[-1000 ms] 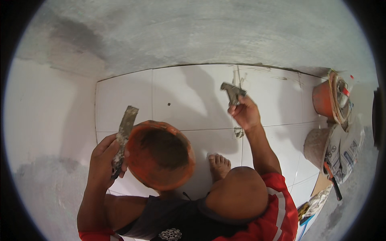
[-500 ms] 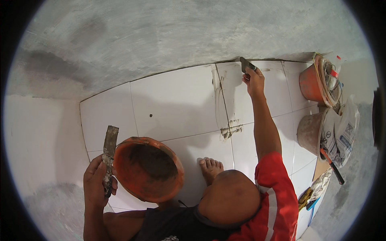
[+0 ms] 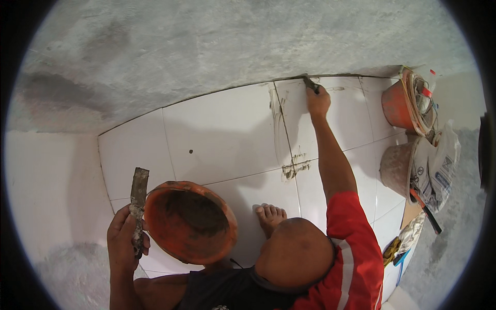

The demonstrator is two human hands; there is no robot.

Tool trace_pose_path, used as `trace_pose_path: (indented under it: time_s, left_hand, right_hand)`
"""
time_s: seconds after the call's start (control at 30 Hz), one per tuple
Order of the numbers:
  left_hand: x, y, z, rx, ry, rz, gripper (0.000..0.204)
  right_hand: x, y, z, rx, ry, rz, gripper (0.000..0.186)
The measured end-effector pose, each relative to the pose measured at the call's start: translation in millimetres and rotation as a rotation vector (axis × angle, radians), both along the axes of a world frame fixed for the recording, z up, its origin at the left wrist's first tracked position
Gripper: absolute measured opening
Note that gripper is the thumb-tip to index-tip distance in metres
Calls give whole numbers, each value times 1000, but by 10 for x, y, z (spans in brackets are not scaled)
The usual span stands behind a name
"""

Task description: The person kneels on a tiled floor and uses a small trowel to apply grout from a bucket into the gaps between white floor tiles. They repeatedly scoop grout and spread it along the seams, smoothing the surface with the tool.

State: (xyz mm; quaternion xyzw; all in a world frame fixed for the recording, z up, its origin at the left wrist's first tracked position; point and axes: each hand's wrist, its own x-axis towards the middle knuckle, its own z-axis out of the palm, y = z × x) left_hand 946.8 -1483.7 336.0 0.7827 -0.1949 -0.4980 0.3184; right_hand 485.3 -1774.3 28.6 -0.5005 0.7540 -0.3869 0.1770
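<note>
Gripping a caked blade (image 3: 139, 188) is the left hand (image 3: 122, 235), a scraper (image 3: 310, 84) the right hand (image 3: 319, 102); bag (image 3: 439, 168) bears print.

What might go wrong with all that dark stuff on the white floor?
The dark smears might dry onto the white tiles and be hard to clean. The foot is bare, so it could slip or get dirty if it steps in them. And the scraper in the left hand looks crusty, so bits might drop.
</note>
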Motion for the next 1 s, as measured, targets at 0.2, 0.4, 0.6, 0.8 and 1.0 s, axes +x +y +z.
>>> trace_pose_path:
  time_s: [0.2,0.4,0.6,0.8,1.0]
  left_hand:
    - [68,21,-49,0,-5,-4,34]
    - [163,86,-97,10,-18,20,33]
    - [178,102,-84,-36,15,-22,34]
    - [220,129,-119,-53,-18,22,34]
    - [217,116,-112,-40,2,15,35]
  right_hand:
    - [342,142,-32,-67,338,219,27]
    - [129,55,72,-55,370,-15,20]
    - [899,12,-126,-4,364,230,21]
    - [457,58,-41,-93,261,32,20]
    - [490,-228,-69,-9,337,109,22]
